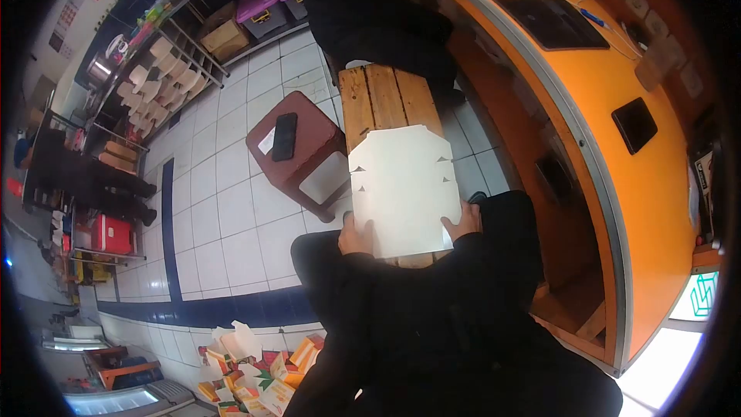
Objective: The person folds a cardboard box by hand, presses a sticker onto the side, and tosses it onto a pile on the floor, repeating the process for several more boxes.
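Observation:
A flat white cardboard sheet (401, 185), cut with notches like an unfolded box, lies on a wooden bench (386, 96). My left hand (356, 236) grips its near left corner, thumb on top. My right hand (464, 221) holds the near right edge. Both arms are in black sleeves. The sheet covers the bench's near part.
A brown stool (309, 166) with a black phone (284, 136) stands left of the bench. Another person in black (370, 8) sits at the bench's far end. An orange curved counter (617, 139) runs on the right. Folded colourful boxes (255, 374) pile on the floor behind.

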{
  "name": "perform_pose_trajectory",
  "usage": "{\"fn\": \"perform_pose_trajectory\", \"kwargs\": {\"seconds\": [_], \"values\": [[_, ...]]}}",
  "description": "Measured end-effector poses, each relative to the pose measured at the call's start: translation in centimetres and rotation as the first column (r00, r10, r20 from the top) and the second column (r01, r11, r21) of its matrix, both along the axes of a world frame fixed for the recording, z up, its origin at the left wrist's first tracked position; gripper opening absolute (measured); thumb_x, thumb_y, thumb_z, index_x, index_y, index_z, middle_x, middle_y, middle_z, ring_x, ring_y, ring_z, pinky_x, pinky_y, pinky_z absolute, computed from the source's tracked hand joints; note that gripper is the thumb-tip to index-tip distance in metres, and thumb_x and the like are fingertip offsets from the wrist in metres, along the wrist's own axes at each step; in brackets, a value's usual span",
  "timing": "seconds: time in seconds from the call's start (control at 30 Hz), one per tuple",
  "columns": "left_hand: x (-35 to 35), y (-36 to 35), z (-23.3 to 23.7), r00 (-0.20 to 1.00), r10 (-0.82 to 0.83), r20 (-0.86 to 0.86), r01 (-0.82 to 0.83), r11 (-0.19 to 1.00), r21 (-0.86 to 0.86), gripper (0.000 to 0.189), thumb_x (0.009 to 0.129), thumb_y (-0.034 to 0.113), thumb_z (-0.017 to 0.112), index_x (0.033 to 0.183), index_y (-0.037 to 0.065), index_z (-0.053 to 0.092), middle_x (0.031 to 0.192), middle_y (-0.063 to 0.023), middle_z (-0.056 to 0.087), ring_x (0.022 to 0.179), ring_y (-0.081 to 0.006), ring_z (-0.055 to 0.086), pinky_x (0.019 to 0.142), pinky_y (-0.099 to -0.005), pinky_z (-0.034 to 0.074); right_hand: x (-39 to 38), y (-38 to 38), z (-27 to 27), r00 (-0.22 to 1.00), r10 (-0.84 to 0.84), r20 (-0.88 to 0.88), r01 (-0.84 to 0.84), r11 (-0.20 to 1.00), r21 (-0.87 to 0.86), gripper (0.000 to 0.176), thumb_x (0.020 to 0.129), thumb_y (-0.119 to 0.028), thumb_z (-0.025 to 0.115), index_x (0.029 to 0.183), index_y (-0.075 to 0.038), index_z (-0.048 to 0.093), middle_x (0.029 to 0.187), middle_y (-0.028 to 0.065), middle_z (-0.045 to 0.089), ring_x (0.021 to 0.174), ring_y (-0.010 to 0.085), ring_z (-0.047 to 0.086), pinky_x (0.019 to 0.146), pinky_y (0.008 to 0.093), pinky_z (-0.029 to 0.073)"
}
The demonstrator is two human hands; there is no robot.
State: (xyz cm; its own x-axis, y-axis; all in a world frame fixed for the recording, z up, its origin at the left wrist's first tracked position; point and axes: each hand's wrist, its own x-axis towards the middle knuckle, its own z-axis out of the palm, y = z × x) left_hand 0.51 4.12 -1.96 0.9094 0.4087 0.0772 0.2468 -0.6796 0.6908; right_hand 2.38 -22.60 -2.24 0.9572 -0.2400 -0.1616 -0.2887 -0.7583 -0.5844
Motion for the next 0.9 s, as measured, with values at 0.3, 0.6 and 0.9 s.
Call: {"fn": "perform_pose_trajectory", "kwargs": {"seconds": [0.3,0.6,0.9], "values": [[2.4,3.3,-1.4,0.966,-0.222,-0.133,0.075,0.732,-0.677,0.033,0.088,0.007,0.069,0.118,-0.002,0.057,0.109,-0.0094,0.067,0.091,-0.0144,0.065,0.082,-0.0286,0.051,0.2,-0.2,-0.4,1.000,-0.026,-0.009,0.027,0.998,0.058,0.072,0.074,-0.032,0.079,0.132,-0.002,0.048,0.122,0.0205,0.049,0.117,0.0373,0.048,0.100,0.0435,0.042],[0.8,3.0,5.9,0.945,-0.150,0.290,0.324,0.329,-0.887,0.034,0.091,0.005,0.063,0.124,0.001,0.053,0.113,-0.0081,0.065,0.100,-0.0154,0.062,0.087,-0.0304,0.049,3.1,-2.1,4.4,0.956,-0.124,0.268,-0.139,0.611,0.780,0.037,0.086,-0.016,0.072,0.114,-0.003,0.051,0.106,0.0146,0.064,0.098,0.0229,0.062,0.088,0.0346,0.048],[2.4,3.3,-3.0,0.956,-0.216,0.199,0.283,0.863,-0.418,0.043,0.087,0.018,0.071,0.121,-0.001,0.053,0.110,-0.0107,0.063,0.099,-0.0189,0.059,0.084,-0.0313,0.048,3.6,-3.3,-2.9,0.895,0.086,0.437,-0.212,0.945,0.248,0.033,0.087,-0.017,0.071,0.110,-0.001,0.056,0.106,0.0159,0.067,0.096,0.0261,0.065,0.083,0.0365,0.050]]}}
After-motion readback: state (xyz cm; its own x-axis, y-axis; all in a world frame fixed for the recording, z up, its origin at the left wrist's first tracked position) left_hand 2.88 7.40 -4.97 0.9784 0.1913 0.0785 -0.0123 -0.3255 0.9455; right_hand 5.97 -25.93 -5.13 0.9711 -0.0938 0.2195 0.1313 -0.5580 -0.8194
